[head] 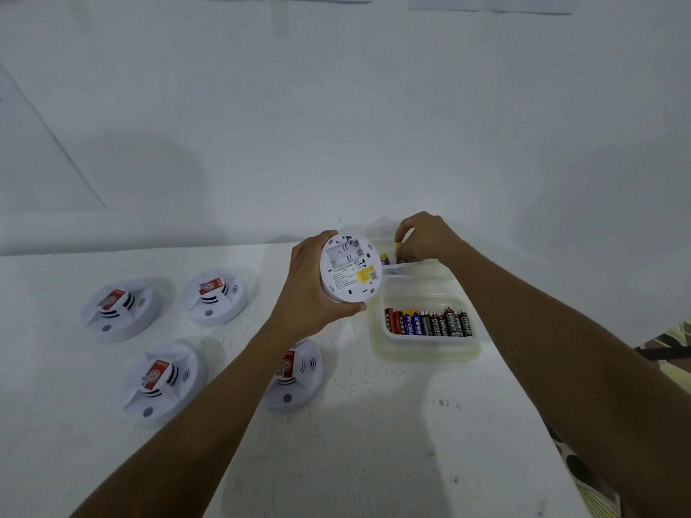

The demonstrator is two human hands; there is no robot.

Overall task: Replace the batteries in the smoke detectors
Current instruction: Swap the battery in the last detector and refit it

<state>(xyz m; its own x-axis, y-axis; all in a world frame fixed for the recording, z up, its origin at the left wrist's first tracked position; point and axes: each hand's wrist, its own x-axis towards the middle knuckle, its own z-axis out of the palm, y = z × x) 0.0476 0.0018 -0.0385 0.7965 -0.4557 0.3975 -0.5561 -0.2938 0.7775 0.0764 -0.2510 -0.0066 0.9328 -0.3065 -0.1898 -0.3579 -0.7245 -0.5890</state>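
EVEREADY batteries (pixel 450 325) in clear tub (pixel 430 349)

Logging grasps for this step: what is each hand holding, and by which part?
The left hand grips the smoke detector by its rim. The right hand pinches a battery near its yellow end.

We have only one view, worn on the head, facing forward and down onto the white surface (pixel 374 461). It sits near: the left hand (pixel 310 289) and right hand (pixel 426 237) land mid-frame. A pale wall (pixel 336 106) fills the upper half. The wide lens seems to bow the edges, where detail blurs.
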